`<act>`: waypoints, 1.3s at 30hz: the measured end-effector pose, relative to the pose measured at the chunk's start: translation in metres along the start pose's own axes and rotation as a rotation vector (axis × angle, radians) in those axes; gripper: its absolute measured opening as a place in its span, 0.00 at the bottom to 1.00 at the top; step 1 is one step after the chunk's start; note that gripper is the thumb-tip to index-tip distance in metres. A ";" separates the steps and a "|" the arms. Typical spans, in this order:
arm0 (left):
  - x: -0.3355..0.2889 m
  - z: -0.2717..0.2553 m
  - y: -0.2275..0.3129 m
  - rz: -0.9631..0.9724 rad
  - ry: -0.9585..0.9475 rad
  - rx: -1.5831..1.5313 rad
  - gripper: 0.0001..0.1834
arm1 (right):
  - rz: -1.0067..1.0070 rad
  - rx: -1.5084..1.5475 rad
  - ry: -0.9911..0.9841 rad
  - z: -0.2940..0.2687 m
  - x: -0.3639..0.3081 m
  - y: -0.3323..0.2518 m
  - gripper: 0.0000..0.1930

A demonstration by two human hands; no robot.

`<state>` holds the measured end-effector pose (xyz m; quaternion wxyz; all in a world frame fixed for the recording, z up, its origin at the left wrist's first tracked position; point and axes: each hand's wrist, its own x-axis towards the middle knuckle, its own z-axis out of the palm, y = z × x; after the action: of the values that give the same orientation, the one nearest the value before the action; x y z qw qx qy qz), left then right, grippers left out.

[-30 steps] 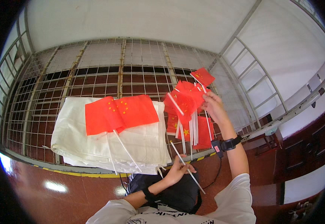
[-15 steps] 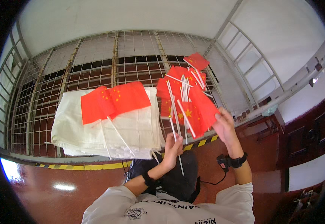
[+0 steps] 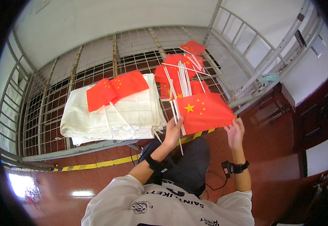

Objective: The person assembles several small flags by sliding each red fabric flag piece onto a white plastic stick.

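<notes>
1. White folded cloth [image 3: 134,120] lies stacked on the metal bed frame [image 3: 77,151], with two small red flags [image 3: 134,84] on top, their sticks slanting down toward its near edge.
2. Just right of the cloth, the left hand [image 3: 172,132] has its thumb and fingers closed around a thin white stick [image 3: 180,145], which stands out above and below the fist.
3. Farther right of the cloth, the right hand [image 3: 234,130] pinches the outer lower corner of a red flag [image 3: 209,113] between thumb and fingertips, the gap between them nearly closed.
4. That flag is spread out to the right of the cloth, yellow stars facing up, its white-edged side beside the left hand; whether the stick sits inside that edge, I cannot tell.
5. Beyond it, also right of the cloth, lies a heap of flags [image 3: 166,74] with loose white sticks [image 3: 184,81].
</notes>
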<state>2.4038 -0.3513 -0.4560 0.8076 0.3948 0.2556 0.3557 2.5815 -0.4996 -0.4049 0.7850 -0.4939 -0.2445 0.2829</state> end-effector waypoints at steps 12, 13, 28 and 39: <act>-0.027 0.019 -0.005 0.353 -0.458 0.890 0.06 | 0.080 -0.641 -0.353 0.054 -0.054 -0.006 0.19; -0.029 0.020 -0.010 0.404 -0.523 0.848 0.07 | -0.100 -0.591 -0.352 0.059 -0.052 0.012 0.15; -0.034 -0.003 -0.006 0.274 -0.710 0.718 0.08 | -0.513 -0.269 0.318 -0.004 -0.060 -0.077 0.08; -0.036 -0.018 0.010 0.313 -0.714 0.497 0.11 | -0.535 -0.167 0.415 -0.016 -0.062 -0.085 0.10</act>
<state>2.3657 -0.3667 -0.4534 0.6626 0.7081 -0.0236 0.2429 2.5647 -0.5819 -0.3403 0.8214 -0.5216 -0.2228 -0.0603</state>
